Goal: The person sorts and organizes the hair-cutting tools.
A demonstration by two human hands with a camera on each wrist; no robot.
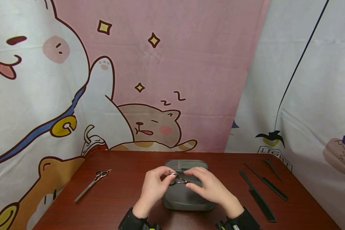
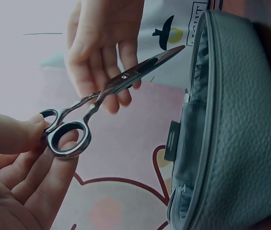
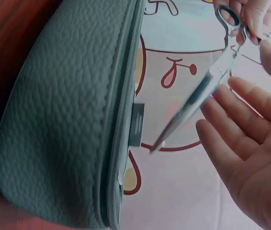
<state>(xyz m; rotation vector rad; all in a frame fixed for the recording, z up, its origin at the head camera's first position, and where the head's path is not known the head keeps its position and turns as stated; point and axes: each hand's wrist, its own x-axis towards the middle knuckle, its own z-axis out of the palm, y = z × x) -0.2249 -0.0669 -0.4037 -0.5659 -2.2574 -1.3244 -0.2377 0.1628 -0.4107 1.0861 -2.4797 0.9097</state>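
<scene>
Metal haircutting scissors point(image 2: 124, 78) hang over the grey zip pouch point(image 1: 188, 201), blades together and tips toward the pouch mouth in the left wrist view. My left hand point(image 1: 153, 186) pinches them at the finger rings, between thumb and fingers. Close to the blades is my right hand point(image 1: 211, 187), its fingers point(image 3: 248, 103) extended and relaxed, gripping nothing. The pouch stands with its lid point(image 1: 175, 163) folded back, showing a dark lining point(image 2: 193, 129) and a small side tag point(image 2: 172, 141).
Another pair of scissors point(image 1: 89, 186) lies on the brown table point(image 1: 118, 163) at the left. On the right are a wide black comb point(image 1: 261, 205), a slimmer comb point(image 1: 274, 188) and a small thin dark tool point(image 1: 273, 170). A cartoon-print cloth point(image 1: 204, 80) hangs behind.
</scene>
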